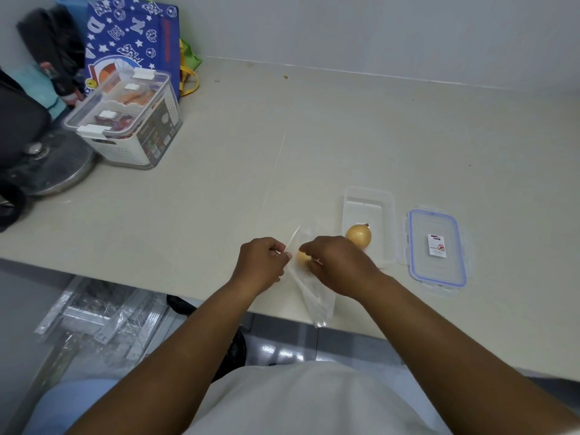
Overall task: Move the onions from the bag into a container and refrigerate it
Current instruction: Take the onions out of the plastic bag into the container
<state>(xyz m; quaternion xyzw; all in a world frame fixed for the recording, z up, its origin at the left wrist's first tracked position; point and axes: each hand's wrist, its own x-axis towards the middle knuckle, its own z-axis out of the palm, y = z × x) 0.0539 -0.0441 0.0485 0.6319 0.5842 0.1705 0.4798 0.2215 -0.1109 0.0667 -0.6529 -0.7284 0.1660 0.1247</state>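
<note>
Counter (219, 189) — one onion (358, 236) in container (389, 215); another (303, 257) in bag (314, 296).

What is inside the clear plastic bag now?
One yellow onion shows through the bag, between the left hand and the right hand. The right hand covers part of the bag, so more onions cannot be excluded.
</note>
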